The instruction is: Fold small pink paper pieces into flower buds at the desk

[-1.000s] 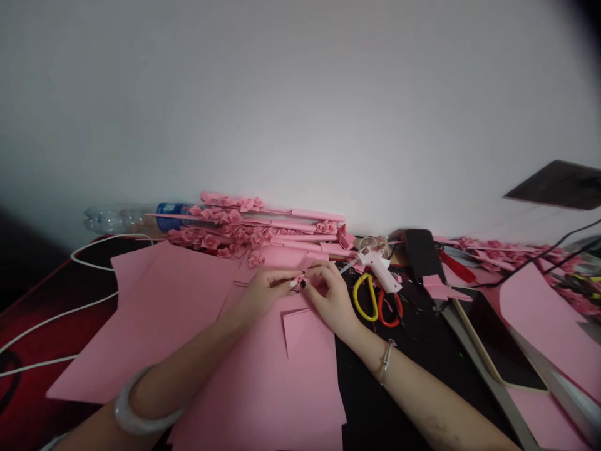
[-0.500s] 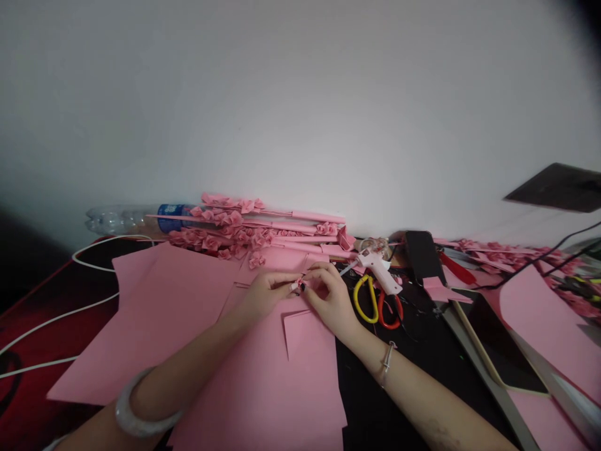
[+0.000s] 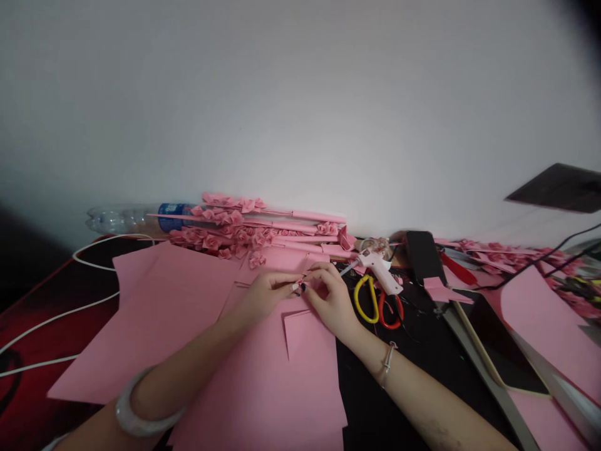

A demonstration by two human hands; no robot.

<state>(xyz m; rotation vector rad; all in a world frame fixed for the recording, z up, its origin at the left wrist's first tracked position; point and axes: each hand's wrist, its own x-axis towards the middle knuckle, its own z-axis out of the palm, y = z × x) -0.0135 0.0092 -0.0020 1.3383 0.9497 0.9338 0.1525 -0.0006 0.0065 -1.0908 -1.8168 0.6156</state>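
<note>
Left hand (image 3: 263, 294) and right hand (image 3: 331, 297) met fingertip to fingertip over the middle of the table (image 3: 413, 351), toward its far edge; both pinched shut on a small pink paper piece (image 3: 300, 283), too tiny to make out beyond a crumpled pink bit between the thumbs and forefingers. Dark nail polish on one right-hand fingertip, just at the paper piece. Wide pale bangle (image 3: 141, 413) on the left forearm, thin bracelet (image 3: 387, 362) on the right wrist.

Under both hands, large pink paper sheets (image 3: 188, 326) spread flat across the left and middle of the table, one smaller sheet (image 3: 310, 338) with a cut corner lying right below the right hand. Along the far edge, against the wall, a heap of pink paper flower stems (image 3: 253, 232), with a clear plastic bottle (image 3: 136, 218) lying on its side at the left end of it. Just right of the right hand, a white glue gun (image 3: 381, 269) resting over yellow-handled scissors (image 3: 366, 299) and red-handled scissors (image 3: 390, 310), these two side by side and touching. White cable (image 3: 70, 313) looping over the left edge. More pink flowers (image 3: 507, 254) and another pink sheet (image 3: 549, 319) toward the right edge, black cords (image 3: 554, 247) crossing above them
</note>
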